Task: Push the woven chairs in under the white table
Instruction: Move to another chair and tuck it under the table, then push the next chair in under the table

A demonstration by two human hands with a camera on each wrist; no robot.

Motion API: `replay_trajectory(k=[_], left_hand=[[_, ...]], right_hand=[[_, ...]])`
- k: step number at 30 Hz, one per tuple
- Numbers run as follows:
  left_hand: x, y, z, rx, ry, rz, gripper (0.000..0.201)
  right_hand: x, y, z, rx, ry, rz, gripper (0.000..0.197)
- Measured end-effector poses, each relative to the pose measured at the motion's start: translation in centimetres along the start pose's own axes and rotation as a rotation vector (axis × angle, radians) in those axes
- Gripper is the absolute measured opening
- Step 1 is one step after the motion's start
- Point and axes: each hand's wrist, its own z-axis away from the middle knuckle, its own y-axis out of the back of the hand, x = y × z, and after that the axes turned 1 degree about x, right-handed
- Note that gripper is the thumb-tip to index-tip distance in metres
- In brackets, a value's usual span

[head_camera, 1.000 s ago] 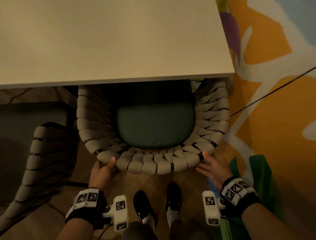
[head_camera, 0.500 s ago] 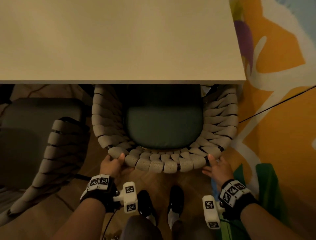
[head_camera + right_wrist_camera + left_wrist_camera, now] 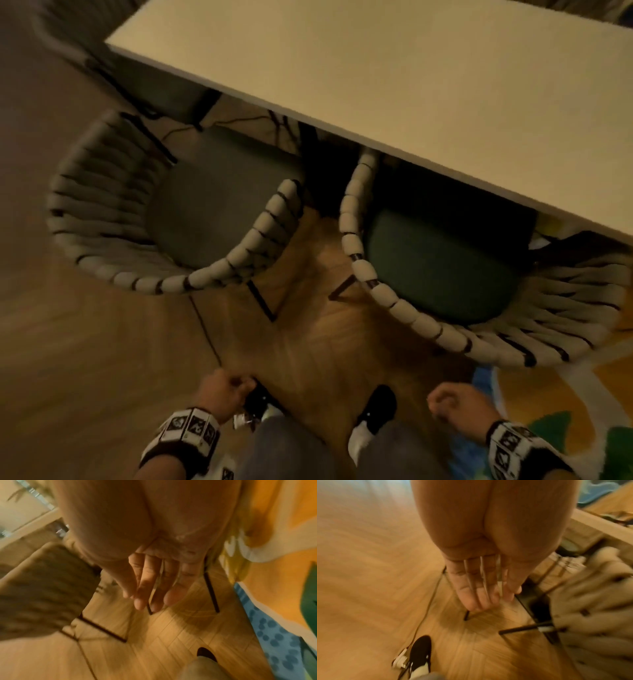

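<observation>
Herringbone wood floor (image 3: pixel 325 342), patterned rug (image 3: pixel 565 404), white table (image 3: pixel 411 85), 2 woven chairs (image 3: pixel 239 246); both grips empty, loosely curled.

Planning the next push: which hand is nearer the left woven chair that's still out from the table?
Left. The left hand hangs just below the left woven chair; the right hand is off to its right.

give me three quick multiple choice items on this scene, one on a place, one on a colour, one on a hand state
1. Which woven chair sits further under the white table?
A. right chair
B. left chair
C. neither is under it

2. The right chair's cushion is
A. red
B. dark green
C. white

3. The left hand is
A. gripping a chair back
B. flat on the table
C. off both chairs, holding nothing

Answers: 1 A, the right chair has its seat partly under the tabletop, the left chair stands clear; 2 B, dark green shows; 3 C, it hangs over the floor.
</observation>
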Motion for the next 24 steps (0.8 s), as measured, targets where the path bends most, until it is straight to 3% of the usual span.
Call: replay_trajectory(k=[5,8,14,18,24], left_hand=[[-15.2,2.6,1.7,0.063,0.257,0.369,0.026],[-22.1,5.0,2.3,0.089,0.348,0.496,0.016],[-33.9,12.5,1.9,0.119,0.42,0.679,0.014],[-38.2,18.5,0.9,0.131,0.44,0.687,0.019],[-38.2,27.7,-1.4,0.122,0.389,0.588,0.016]], right_hand=[[-9.9,-6.8,-0.3,-0.14,-0.002,0.307,0.018],[-16.1,-11.9,-0.8,-0.142,0.058,0.439,0.019],[-28.9,-23.6,-1.7,-0.139,0.201,0.568,0.018],[-36.9,-28.9,-2.4,-0.088,0.289,0.524,0.013],[-44.6,-32.1,-3.5,-0.073,0.272,0.277,0.014]])
